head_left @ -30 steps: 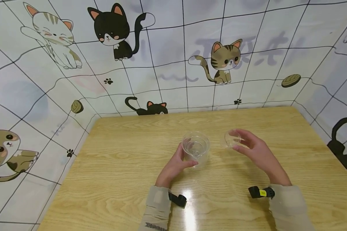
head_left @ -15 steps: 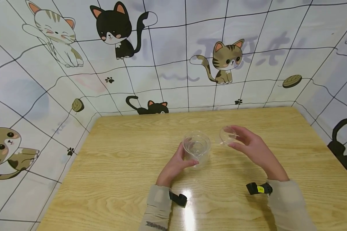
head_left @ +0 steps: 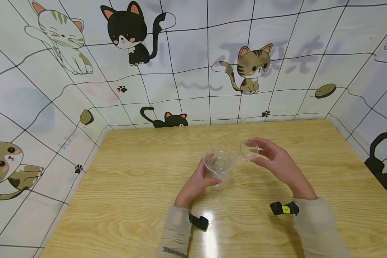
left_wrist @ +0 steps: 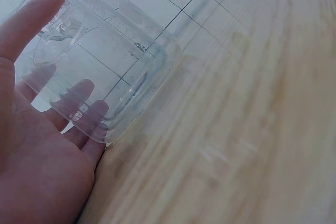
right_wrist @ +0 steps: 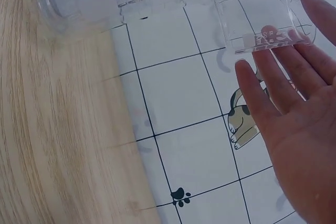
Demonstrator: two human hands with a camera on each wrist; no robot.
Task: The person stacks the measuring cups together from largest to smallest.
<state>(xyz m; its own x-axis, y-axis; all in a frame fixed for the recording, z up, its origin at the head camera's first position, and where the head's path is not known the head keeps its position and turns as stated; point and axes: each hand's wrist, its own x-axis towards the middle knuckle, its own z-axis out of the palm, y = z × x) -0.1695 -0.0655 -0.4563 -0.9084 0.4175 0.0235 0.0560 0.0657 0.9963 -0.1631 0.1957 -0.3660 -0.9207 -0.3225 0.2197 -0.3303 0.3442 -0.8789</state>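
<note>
A large clear glass beaker [head_left: 220, 165] stands on the table, with my left hand [head_left: 196, 187] gripping its near left side. In the left wrist view the thumb [left_wrist: 37, 17] lies across the upper wall of the beaker [left_wrist: 131, 59], and the other fingers show through the glass near its base. My right hand [head_left: 278, 163] pinches a smaller clear beaker [head_left: 249, 150] between thumb and fingers. That small beaker is tilted, its mouth end toward the large one's rim. White printed marks show on the small beaker [right_wrist: 257, 22] in the right wrist view, where it looks clear of liquid.
The wooden table [head_left: 132, 186] reaches back to a white wall covering [head_left: 190, 53] with grid lines and cartoon cats. Black straps with small devices sit on both wrists, over light sleeves [head_left: 319, 225].
My right hand has moved left and slightly away from me with the small beaker, bringing it beside the large beaker's rim and tilting it more. The left hand stays in place.
</note>
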